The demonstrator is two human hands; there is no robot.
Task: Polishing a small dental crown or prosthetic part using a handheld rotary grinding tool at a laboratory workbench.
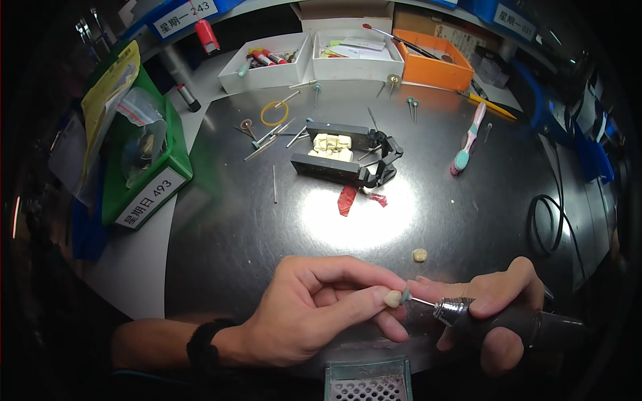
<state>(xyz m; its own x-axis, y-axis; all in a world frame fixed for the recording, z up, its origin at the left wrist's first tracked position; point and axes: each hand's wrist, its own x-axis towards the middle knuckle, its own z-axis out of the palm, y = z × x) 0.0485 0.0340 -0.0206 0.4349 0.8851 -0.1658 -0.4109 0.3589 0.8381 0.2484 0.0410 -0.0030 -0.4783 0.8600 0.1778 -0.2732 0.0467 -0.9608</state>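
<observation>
Pinched between the thumb and fingers of my left hand (314,304) is a small cream dental crown (392,299). My right hand (505,301) wraps round a dark rotary handpiece (521,327) with a silver collar. From it a thin shank runs left to a grey-green polishing tip (406,294), which meets or nearly meets the crown's right side. My right forefinger reaches forward to the fingers of my left hand. A second tooth-coloured crown (419,255) lies on the dark bench just beyond my hands.
A black articulator (328,168) holds cream dental models (332,147). Around it lie several burs (271,139), a yellow rubber band (274,113), red film scraps (347,200) and a toothbrush (468,140). Boxes (358,67) line the back, a green bin (154,154) stands left, and a perforated grate (369,387) sits at the front.
</observation>
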